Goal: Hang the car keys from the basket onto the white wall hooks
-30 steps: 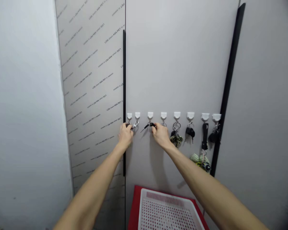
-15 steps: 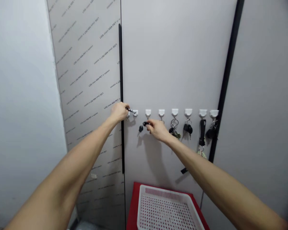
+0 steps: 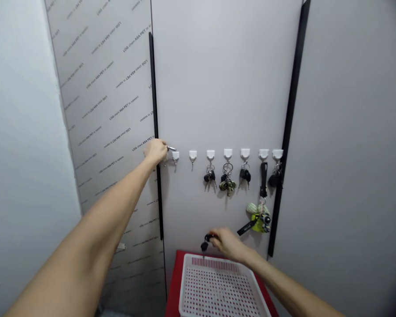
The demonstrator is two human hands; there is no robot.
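My left hand (image 3: 156, 150) is closed at the leftmost hook, near the black door handle. A silver clip (image 3: 171, 148) sticks out to the right of its fingers; whatever else it grips is hidden. Lower down, my right hand (image 3: 227, 243) pinches a bunch of black-headed keys (image 3: 205, 243), which dangles over the back rim of a white perforated basket (image 3: 218, 260). White hooks (image 3: 192, 155) run in a row along the pale door panel. Bare hooks are at the left, while several key bunches (image 3: 228, 180) hang from those farther right.
The basket rests on a red surface (image 3: 174, 281). A black strap (image 3: 263, 179) with a green-yellow trinket (image 3: 259, 220) hangs from a hook at the right. Black vertical handles (image 3: 154, 88) edge the panel on both sides. A white wall (image 3: 23, 132) stands at the far left.
My right hand has taken the black keys off the third hook and brought them down to the basket. My left hand has risen to the leftmost hook with the silver clip. The view has shifted right.
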